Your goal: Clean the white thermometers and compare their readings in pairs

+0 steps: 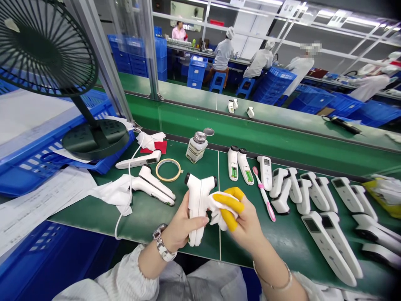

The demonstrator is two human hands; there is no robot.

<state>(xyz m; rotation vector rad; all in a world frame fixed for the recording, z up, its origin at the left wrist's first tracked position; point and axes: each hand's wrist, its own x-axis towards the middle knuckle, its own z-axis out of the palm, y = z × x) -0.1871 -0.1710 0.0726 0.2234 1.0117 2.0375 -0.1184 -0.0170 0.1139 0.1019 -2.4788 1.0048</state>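
Two white handheld thermometers stand side by side, black ends up, in my left hand, its thumb across their lower part. My right hand, with yellow covers on several fingers, pinches a white cloth against the right side of the pair. Left of my hands lie more white thermometers and a crumpled cloth. To the right are two thermometers with green batteries showing, a pink and white toothbrush and several more white thermometers.
A glass jar with a metal lid stands behind my hands, near a tape roll. A dark fan rests on a blue crate at left. A white cable crosses the table. People sit and stand beyond the green conveyor ledge.
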